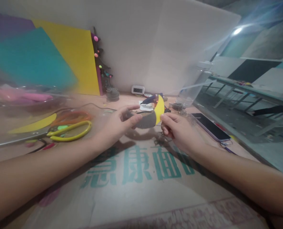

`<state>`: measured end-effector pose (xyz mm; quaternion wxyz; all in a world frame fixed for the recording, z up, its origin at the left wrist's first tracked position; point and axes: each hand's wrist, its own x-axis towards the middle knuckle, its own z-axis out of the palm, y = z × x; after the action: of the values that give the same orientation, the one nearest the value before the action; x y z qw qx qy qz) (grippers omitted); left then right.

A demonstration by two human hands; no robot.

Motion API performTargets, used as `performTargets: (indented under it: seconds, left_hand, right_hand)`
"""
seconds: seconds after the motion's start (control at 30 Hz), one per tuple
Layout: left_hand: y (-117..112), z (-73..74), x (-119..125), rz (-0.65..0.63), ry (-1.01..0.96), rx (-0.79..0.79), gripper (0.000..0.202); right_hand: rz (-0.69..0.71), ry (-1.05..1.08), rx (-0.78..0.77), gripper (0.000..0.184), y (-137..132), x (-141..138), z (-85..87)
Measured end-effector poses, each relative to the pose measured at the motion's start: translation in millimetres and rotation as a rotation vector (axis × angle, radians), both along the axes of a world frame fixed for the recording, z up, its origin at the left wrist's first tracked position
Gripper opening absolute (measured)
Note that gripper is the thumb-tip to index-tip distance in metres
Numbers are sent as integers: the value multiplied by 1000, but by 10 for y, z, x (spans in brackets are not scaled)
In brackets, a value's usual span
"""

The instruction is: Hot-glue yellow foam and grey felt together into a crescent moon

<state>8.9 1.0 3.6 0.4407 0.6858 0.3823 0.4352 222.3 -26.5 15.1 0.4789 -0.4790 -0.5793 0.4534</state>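
My left hand [124, 121] pinches a curved dark grey piece [146, 120] between thumb and fingers, above the middle of the table. A yellow crescent-shaped piece [159, 108] stands up at the grey piece's right end and touches it. At the lower part of that crescent, my right hand [173, 127] has thumb and forefinger closed on its edge. The other right fingers are curled in. Scissors [70, 132] with yellow and orange handles lie left of my left hand, beside another yellow crescent-shaped piece [34, 124].
A phone [211, 127] lies right of my right hand near the table edge. Behind the hands stand a small digital clock [138, 90] and a dark stand with coloured balls [112, 92]. Yellow [77, 60] and teal sheets [34, 57] lean at left. Printed sheeting [136, 197] covers the front.
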Motion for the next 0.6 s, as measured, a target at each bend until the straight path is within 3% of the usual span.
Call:
performTargets:
  seconds: [0.13,0.23,0.4,0.6]
  left_hand:
    - [-29,-18,22,-160,59,26,49]
    - [-70,-35,16,-127,116,64,37]
    - [-66,-14,-1,-12,86,19,37]
    - [-50,-8,30,-7,-76,-165,45]
  right_hand:
    - [20,133,-84,34,-14,-29,-31]
    - [69,80,-70,35,-31,-63,-65]
    - [136,-340,106,31,-46,-57,-109]
    - [225,-895,584,22,-86,-24,-173]
